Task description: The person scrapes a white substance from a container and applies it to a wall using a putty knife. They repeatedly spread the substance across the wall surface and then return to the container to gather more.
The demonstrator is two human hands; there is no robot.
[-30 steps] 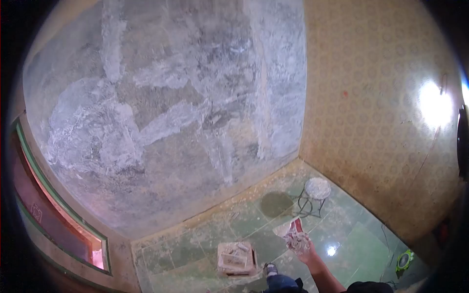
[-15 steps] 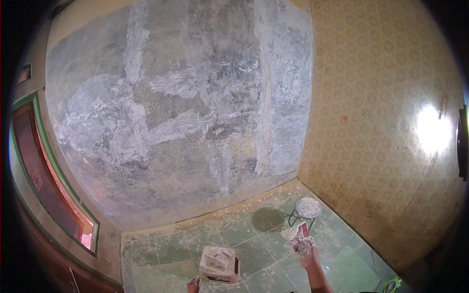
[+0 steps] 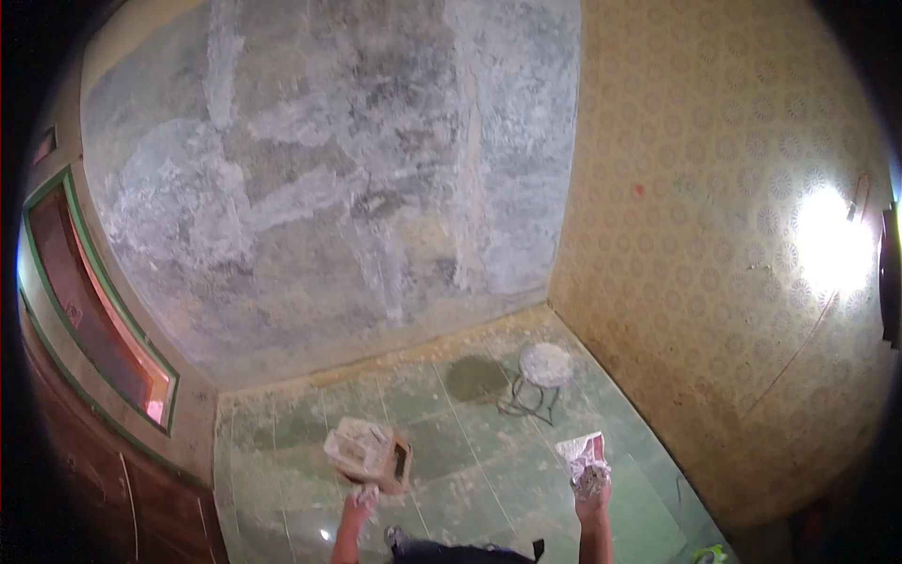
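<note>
My right hand [image 3: 592, 481], coated with white paste, is closed around a flat flared scraper [image 3: 581, 448]. White smears cover the scraper, and a reddish patch shows along one side. On the left, my left hand [image 3: 362, 498] is whitened too and its fingers look curled; whatever they hold is too small to make out. Just beyond that hand stands a low box-like stool [image 3: 362, 446], splashed white, with an opening in its side and small pieces lying on its top. My right hand is raised over the tiled floor, apart from the stool.
A round stool [image 3: 546, 365] with thin metal legs stands near the corner, its seat whitened. Behind it rises a patchy plastered wall [image 3: 310, 207]; a patterned wall [image 3: 695, 207] with a bright lamp [image 3: 834, 244] is on the right. Green floor tiles [image 3: 451, 470] carry white dust.
My view has tilted down and shifted right, so the walls and stools sit higher and further left. My left hand has come further into view, up to the box-like stool. The right keeps its scraper.
</note>
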